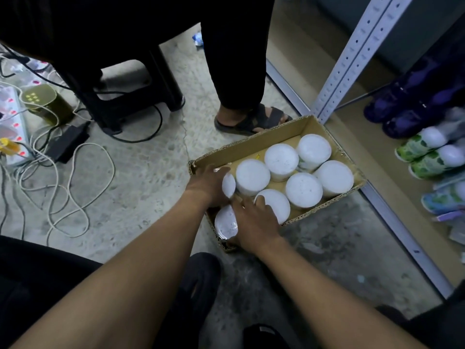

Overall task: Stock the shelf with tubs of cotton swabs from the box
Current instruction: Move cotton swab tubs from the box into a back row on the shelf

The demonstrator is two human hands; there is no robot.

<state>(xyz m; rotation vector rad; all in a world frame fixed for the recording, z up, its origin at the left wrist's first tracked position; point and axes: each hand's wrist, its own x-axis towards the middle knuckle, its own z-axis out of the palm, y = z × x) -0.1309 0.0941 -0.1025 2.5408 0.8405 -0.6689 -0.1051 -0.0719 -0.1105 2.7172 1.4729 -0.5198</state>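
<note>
A shallow cardboard box (271, 137) sits on the concrete floor beside a metal shelf (362, 144). Several round white-lidded tubs of cotton swabs (304, 189) stand in it. My left hand (206, 182) is at the box's left end, its fingers curled round a tilted tub (228, 185). My right hand (254, 222) reaches into the near left corner, covering part of another tub (225, 224) with its thumb round the tub's near side and its fingers spread toward a neighbouring tub (274, 202).
Another person's leg and sandalled foot (251, 119) stand just behind the box. Cables, a power strip (15, 127) and a black stool (130, 96) lie to the left. On the low shelf lie purple packs (402, 107) and green and blue printed tubs (425, 152).
</note>
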